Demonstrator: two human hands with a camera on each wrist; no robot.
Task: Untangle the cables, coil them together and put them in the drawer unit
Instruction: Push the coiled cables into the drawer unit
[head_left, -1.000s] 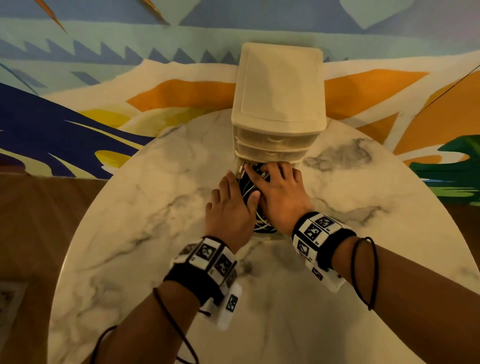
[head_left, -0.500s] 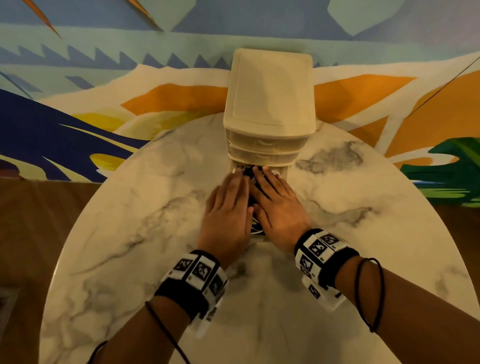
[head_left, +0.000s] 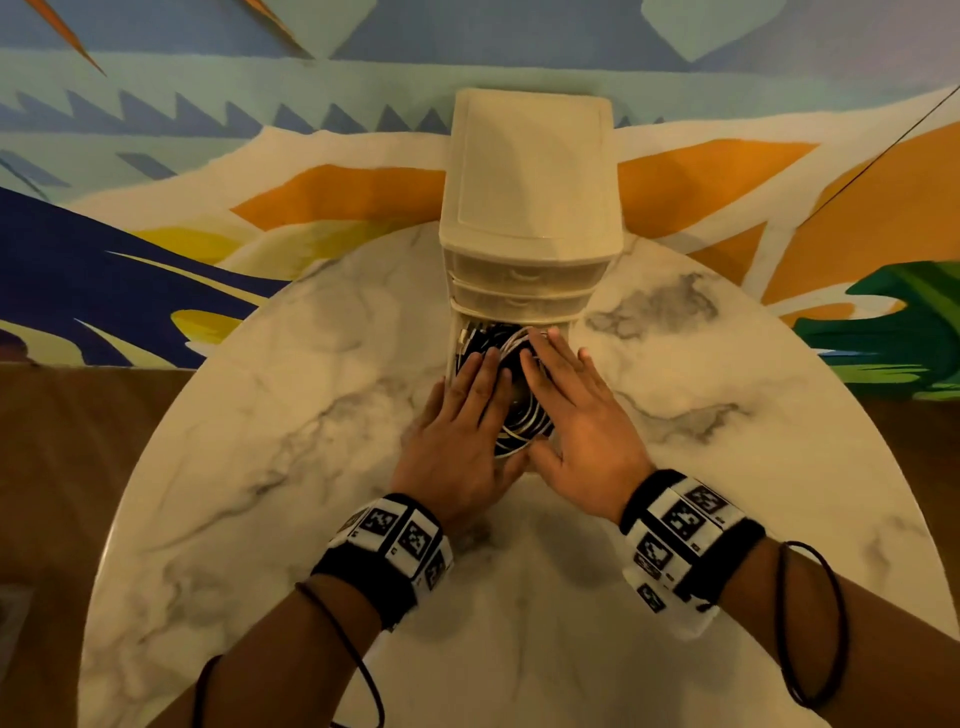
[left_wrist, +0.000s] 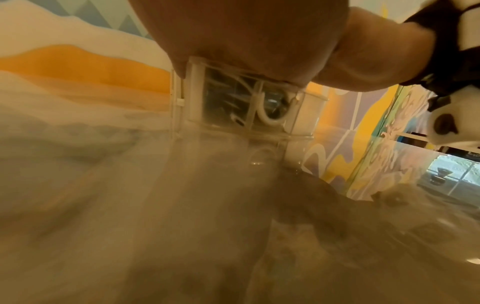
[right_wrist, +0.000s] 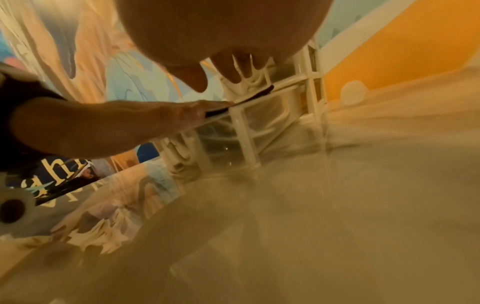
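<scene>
A cream drawer unit (head_left: 530, 171) stands at the back of the marble table (head_left: 260, 467). Its clear bottom drawer (head_left: 456, 343) is pulled out toward me. A coil of black and white cables (head_left: 519, 421) lies inside it. My left hand (head_left: 467, 410) lies flat on the coil's left side and the drawer's left rim, fingers straight. My right hand (head_left: 571, 395) lies flat on the right side, fingers straight. In the left wrist view the cables (left_wrist: 270, 117) show through the drawer's clear front (left_wrist: 197, 98). The right wrist view shows the drawer (right_wrist: 244, 131) under both palms.
The two upper drawers (head_left: 524, 275) are closed. A painted wall (head_left: 208, 130) rises right behind the unit. Bare marble lies to the left, right and front of the drawer. The round table's edge (head_left: 156, 452) drops to a wooden floor (head_left: 62, 467).
My hands have slid apart from the middle of the coil toward its sides, so more of the cables shows between them. The drawer stays pulled out the same amount.
</scene>
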